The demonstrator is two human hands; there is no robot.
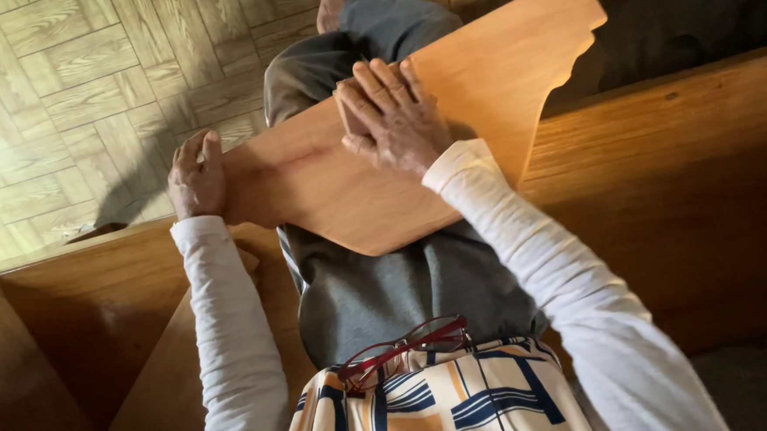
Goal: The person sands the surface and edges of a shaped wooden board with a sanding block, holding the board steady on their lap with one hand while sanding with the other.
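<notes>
Clearly, right hand [395, 115] pressed a small brown sanding block [351, 118] on the shaped light-brown wooden board [350, 183]; left hand [196, 178] gripped the board's edge. Prob. best w/ even pressure.

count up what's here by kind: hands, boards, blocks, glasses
hands: 2 (left hand, right hand)
boards: 1 (board across the lap)
blocks: 1 (block under the right hand, mostly hidden)
glasses: 1 (red glasses hung on the shirt)
total: 5
</notes>
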